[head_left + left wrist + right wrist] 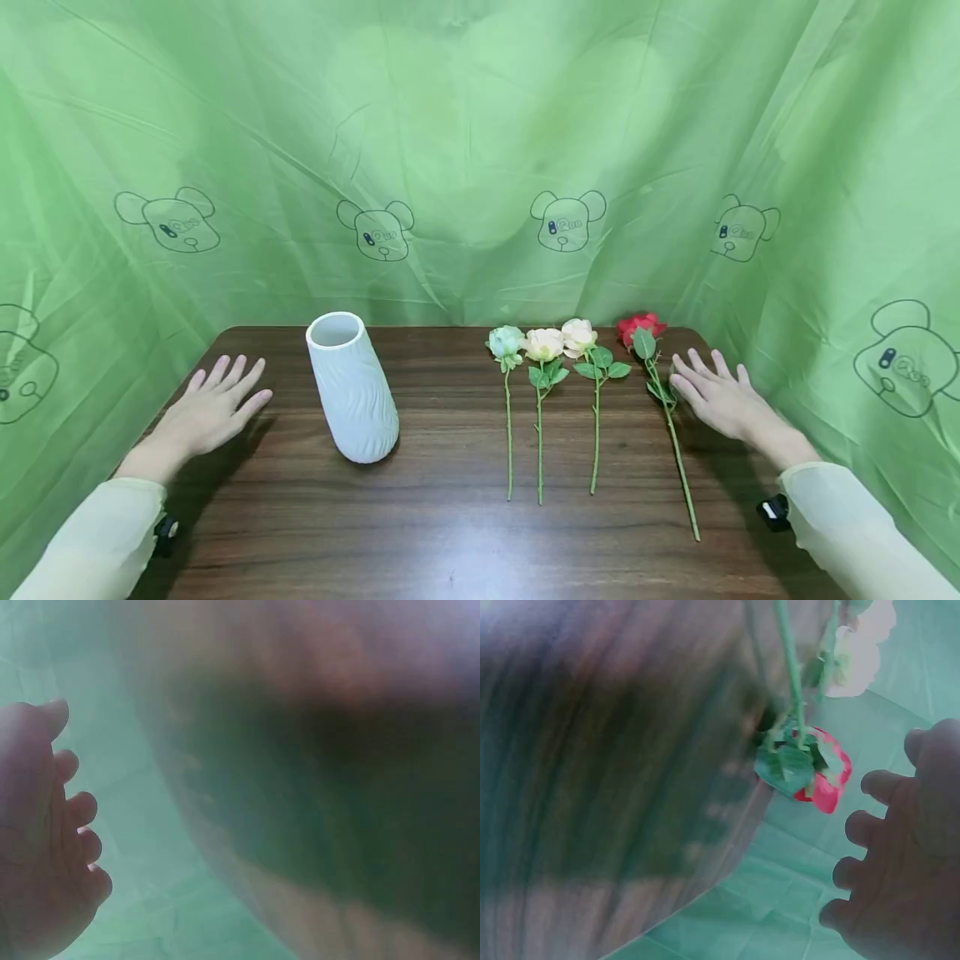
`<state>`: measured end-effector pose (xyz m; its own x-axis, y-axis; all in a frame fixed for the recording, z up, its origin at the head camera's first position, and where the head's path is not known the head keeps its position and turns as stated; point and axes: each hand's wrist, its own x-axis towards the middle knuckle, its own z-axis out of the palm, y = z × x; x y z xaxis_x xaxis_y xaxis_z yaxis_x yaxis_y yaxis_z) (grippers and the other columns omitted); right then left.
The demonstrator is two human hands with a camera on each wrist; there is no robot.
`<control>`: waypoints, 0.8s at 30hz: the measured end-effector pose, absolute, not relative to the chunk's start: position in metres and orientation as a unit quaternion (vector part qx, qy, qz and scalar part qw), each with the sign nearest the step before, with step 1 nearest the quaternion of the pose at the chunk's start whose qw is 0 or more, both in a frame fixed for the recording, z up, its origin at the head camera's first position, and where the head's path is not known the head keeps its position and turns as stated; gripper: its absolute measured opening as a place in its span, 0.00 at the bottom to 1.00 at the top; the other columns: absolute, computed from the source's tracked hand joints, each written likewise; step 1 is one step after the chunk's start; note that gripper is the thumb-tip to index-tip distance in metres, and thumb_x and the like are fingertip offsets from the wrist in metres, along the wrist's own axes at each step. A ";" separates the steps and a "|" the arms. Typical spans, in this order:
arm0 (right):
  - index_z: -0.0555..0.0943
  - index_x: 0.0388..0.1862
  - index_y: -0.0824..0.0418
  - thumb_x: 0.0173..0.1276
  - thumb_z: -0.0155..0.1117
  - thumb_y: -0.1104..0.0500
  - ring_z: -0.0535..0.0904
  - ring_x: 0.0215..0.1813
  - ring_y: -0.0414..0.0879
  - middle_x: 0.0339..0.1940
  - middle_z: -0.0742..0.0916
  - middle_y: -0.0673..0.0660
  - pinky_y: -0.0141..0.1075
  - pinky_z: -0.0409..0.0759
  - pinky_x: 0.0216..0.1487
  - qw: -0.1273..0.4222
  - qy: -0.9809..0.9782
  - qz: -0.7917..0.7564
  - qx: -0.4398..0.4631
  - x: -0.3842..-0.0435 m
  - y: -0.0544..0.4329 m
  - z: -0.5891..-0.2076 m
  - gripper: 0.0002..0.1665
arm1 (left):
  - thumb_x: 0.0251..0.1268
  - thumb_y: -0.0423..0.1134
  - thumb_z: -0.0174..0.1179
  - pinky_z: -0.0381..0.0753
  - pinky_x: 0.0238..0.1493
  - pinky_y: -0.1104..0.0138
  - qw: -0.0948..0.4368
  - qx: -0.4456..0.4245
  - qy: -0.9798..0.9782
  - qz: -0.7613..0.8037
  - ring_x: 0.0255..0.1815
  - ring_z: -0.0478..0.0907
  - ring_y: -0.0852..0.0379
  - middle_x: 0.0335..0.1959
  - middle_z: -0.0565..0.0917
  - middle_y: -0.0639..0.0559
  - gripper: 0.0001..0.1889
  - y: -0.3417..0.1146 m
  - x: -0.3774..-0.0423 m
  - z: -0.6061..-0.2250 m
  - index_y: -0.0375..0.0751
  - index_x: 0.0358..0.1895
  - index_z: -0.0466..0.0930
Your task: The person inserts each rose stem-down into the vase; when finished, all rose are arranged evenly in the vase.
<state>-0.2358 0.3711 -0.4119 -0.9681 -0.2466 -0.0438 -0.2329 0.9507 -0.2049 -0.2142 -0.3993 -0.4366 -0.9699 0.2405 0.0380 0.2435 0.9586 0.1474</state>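
One white, ridged vase (358, 404) stands upright on the left of the wooden table (442, 533), its long axis vertical and mouth upward. Four single-stemmed roses lie on the right: one pale blue rose (505, 342), a cream rose (543, 343), a second cream rose (578, 337) and one red rose (637, 324). All four blooms point far, with stems running near; the red one's stem slants, its cut end nearer and farther right. Both hands are spread wide and hold nothing: the left hand (208, 418) left of the vase, the right hand (723, 404) just right of the red rose.
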 end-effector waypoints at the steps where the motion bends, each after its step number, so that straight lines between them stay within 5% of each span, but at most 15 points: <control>1: 0.54 0.82 0.63 0.84 0.31 0.38 0.38 0.77 0.78 0.80 0.54 0.73 0.78 0.34 0.67 0.037 0.986 -0.114 -0.120 -0.235 0.371 -0.409 0.40 | 0.82 0.59 0.38 0.33 0.72 0.32 0.007 -0.123 -0.989 -0.079 0.78 0.36 0.26 0.77 0.49 0.24 0.38 -0.399 -0.215 -0.432 0.36 0.81 0.45; 5: 0.48 0.82 0.65 0.84 0.35 0.39 0.37 0.75 0.81 0.79 0.49 0.77 0.78 0.38 0.67 0.052 0.974 -0.183 -0.119 -0.234 0.373 -0.397 0.42 | 0.80 0.60 0.44 0.29 0.72 0.32 -0.003 -0.128 -0.982 -0.141 0.79 0.32 0.28 0.80 0.44 0.28 0.41 -0.395 -0.215 -0.413 0.42 0.83 0.39; 8: 0.45 0.82 0.66 0.82 0.43 0.38 0.45 0.74 0.81 0.78 0.50 0.78 0.74 0.47 0.69 0.055 0.969 -0.210 -0.121 -0.233 0.375 -0.390 0.46 | 0.77 0.59 0.52 0.39 0.72 0.31 -0.014 -0.130 -0.968 -0.215 0.80 0.30 0.34 0.82 0.39 0.37 0.44 -0.388 -0.212 -0.399 0.53 0.83 0.35; 10: 0.44 0.83 0.65 0.79 0.51 0.38 0.69 0.65 0.78 0.70 0.69 0.80 0.68 0.62 0.67 0.050 0.967 -0.220 -0.116 -0.233 0.375 -0.386 0.50 | 0.73 0.59 0.58 0.61 0.70 0.37 -0.016 -0.129 -0.960 -0.249 0.74 0.61 0.36 0.82 0.48 0.37 0.47 -0.381 -0.208 -0.392 0.62 0.83 0.35; 11: 0.44 0.83 0.65 0.78 0.54 0.38 0.74 0.59 0.74 0.67 0.71 0.80 0.67 0.66 0.65 0.047 0.966 -0.225 -0.117 -0.233 0.376 -0.386 0.52 | 0.71 0.58 0.62 0.72 0.62 0.43 -0.012 -0.127 -0.957 -0.262 0.61 0.75 0.39 0.80 0.54 0.39 0.48 -0.377 -0.206 -0.391 0.67 0.82 0.35; 12: 0.43 0.83 0.65 0.76 0.57 0.39 0.76 0.57 0.73 0.65 0.73 0.80 0.67 0.68 0.62 0.046 0.964 -0.233 -0.118 -0.233 0.376 -0.385 0.54 | 0.69 0.57 0.65 0.75 0.59 0.44 -0.009 -0.132 -0.953 -0.273 0.58 0.77 0.41 0.80 0.56 0.40 0.50 -0.372 -0.204 -0.390 0.69 0.81 0.35; 15: 0.42 0.82 0.67 0.72 0.65 0.41 0.76 0.57 0.73 0.61 0.75 0.81 0.66 0.70 0.61 0.053 0.954 -0.272 -0.117 -0.236 0.378 -0.388 0.59 | 0.61 0.53 0.73 0.74 0.59 0.44 0.004 -0.152 -0.935 -0.319 0.51 0.79 0.45 0.77 0.64 0.42 0.56 -0.355 -0.202 -0.394 0.74 0.81 0.37; 17: 0.42 0.82 0.69 0.71 0.67 0.43 0.62 0.70 0.77 0.73 0.61 0.83 0.70 0.64 0.64 0.061 0.947 -0.293 -0.113 -0.237 0.381 -0.393 0.60 | 0.57 0.47 0.77 0.63 0.68 0.37 0.011 -0.175 -0.913 -0.367 0.72 0.64 0.41 0.79 0.59 0.45 0.59 -0.345 -0.202 -0.399 0.72 0.81 0.40; 18: 0.42 0.82 0.69 0.71 0.68 0.43 0.66 0.67 0.77 0.73 0.63 0.82 0.68 0.67 0.64 0.065 0.946 -0.298 -0.109 -0.239 0.383 -0.396 0.61 | 0.55 0.44 0.78 0.54 0.71 0.34 0.013 -0.188 -0.902 -0.389 0.78 0.54 0.41 0.80 0.58 0.45 0.60 -0.341 -0.203 -0.402 0.70 0.82 0.41; 21: 0.42 0.81 0.71 0.69 0.70 0.45 0.82 0.48 0.62 0.70 0.66 0.82 0.55 0.80 0.53 0.079 0.939 -0.323 -0.087 -0.242 0.387 -0.409 0.62 | 0.50 0.40 0.81 0.58 0.75 0.52 0.031 -0.204 -0.879 -0.431 0.76 0.61 0.47 0.76 0.66 0.48 0.61 -0.330 -0.203 -0.410 0.67 0.82 0.46; 24: 0.38 0.81 0.73 0.69 0.72 0.48 0.83 0.38 0.51 0.69 0.64 0.85 0.46 0.86 0.43 0.117 0.916 -0.380 -0.057 -0.243 0.390 -0.421 0.64 | 0.48 0.37 0.82 0.63 0.69 0.71 0.046 -0.213 -0.867 -0.448 0.71 0.69 0.57 0.72 0.71 0.50 0.60 -0.325 -0.202 -0.418 0.64 0.82 0.49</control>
<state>-0.2427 0.3899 -0.4212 -0.9664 -0.1926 -0.1702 -0.0154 0.7043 -0.7098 -0.2021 -0.3250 -0.4184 -0.9055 0.3278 0.2695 0.4095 0.5085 0.7574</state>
